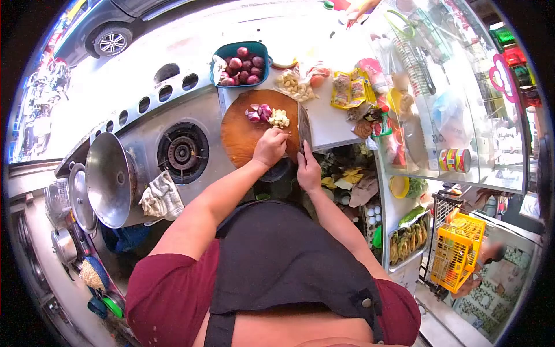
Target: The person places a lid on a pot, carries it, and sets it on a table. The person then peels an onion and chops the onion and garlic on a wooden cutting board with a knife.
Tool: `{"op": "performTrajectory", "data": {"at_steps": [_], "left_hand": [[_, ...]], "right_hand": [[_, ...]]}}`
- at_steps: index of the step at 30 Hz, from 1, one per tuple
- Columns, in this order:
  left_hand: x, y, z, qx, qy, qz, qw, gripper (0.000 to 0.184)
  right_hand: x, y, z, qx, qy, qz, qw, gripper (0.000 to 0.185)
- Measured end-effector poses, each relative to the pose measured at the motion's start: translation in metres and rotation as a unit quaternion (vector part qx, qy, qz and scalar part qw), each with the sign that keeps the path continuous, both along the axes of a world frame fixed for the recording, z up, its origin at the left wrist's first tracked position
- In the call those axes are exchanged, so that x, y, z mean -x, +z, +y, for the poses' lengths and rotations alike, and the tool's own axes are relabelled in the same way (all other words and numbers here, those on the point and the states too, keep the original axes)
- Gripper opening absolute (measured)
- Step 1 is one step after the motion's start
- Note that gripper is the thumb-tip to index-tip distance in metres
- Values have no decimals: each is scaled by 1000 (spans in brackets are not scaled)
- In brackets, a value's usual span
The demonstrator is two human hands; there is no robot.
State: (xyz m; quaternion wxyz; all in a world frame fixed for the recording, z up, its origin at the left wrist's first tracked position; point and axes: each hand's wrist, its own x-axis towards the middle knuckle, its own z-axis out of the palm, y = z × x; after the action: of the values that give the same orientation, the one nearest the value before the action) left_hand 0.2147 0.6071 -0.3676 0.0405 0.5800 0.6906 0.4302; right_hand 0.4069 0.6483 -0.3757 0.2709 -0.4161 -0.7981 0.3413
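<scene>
A round wooden chopping board (237, 133) lies on the counter before me. On it sit a small heap of cut red onion (258, 113) and, touching its right side, a heap of chopped pale garlic (279, 118). My left hand (270, 147) is closed, fingertips bunched on the board just below the garlic; whatever is between them is too small to make out. My right hand (309, 170) grips the handle of a wide-bladed kitchen knife (304, 124), whose blade stands at the board's right edge, pointing away from me.
Behind the board stands a teal basket of red onions (243, 66). A bag of garlic cloves (295, 87) and yellow seasoning packets (350, 89) lie right of it. Leftward are a gas burner (182, 152), a cloth (162, 196) and a large wok (110, 179). A glass case (457, 115) borders the right.
</scene>
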Motion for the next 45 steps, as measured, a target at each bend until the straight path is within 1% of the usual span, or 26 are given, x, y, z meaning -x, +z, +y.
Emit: {"op": "performTrajectory", "data": {"at_steps": [1,2,3,4,5,7,9,14,16,18,19,20,22,23,25,26,27,29,31,34,36,38,40,41,43,45], "left_hand": [[0,0,-5,-1,10,-19,1000,9],[0,1,-9,-2,20,-37,999,15],[0,2,-13,-2,17,-37,999,15],[-1,5,-19,4,29,-39,999,16],[-1,7,-21,9,40,-40,998,17],[-5,16,-13,-3,35,-31,999,19],[-11,23,11,-43,-18,-19,999,19],[-15,9,68,39,-63,86,994,14],[-7,2,72,26,-62,109,992,14],[-4,2,67,-17,-36,124,991,17],[-4,9,58,-16,-36,125,991,17],[-4,17,49,-17,-36,113,993,18],[1,16,34,-34,-51,85,995,16],[2,9,30,-34,-49,86,995,16],[2,-5,21,37,-67,40,996,13],[2,-7,19,36,-66,28,997,12],[2,-5,19,36,-64,30,997,12],[1,-2,19,34,-57,-11,998,13],[-2,-2,17,54,-46,-19,997,13],[-2,-1,20,50,-24,-48,997,14],[-3,-4,20,74,17,-90,993,15],[-2,-8,23,64,42,-82,994,15],[3,-9,24,54,67,-73,994,16],[6,-8,25,55,80,-60,993,17],[10,-2,23,56,93,-47,993,18],[15,5,21,36,103,-67,992,20]], "right_hand": [[7,2,5,-53,0,41,998,56],[10,36,9,261,-15,150,953,53],[15,63,13,546,-30,245,800,50],[18,74,16,570,-31,277,773,47],[17,79,20,570,-33,280,772,47],[8,85,32,623,-47,354,696,45],[0,91,43,613,-53,356,703,46],[-12,103,55,565,-75,329,753,45],[-17,102,56,552,-90,309,769,44],[-21,90,60,484,-60,157,859,46],[-21,75,62,485,-59,158,858,46],[-18,60,62,190,-19,124,974,48],[-15,78,50,-55,10,56,997,56],[-17,75,47,-54,12,57,997,56],[-22,54,42,-134,24,22,990,56],[-24,38,39,-103,40,-49,993,58],[-27,24,37,-104,41,-47,993,58],[-30,9,33,0,68,-197,978,58],[-29,12,32,12,66,-187,980,59],[-23,18,33,57,65,-133,987,57],[-13,17,26,139,21,-47,989,54],[-1,8,23,177,16,9,984,51],[17,15,22,325,25,139,935,48],[20,23,23,325,25,139,935,48],[29,61,24,512,-1,210,833,52],[34,71,28,520,-20,240,819,52]]}}
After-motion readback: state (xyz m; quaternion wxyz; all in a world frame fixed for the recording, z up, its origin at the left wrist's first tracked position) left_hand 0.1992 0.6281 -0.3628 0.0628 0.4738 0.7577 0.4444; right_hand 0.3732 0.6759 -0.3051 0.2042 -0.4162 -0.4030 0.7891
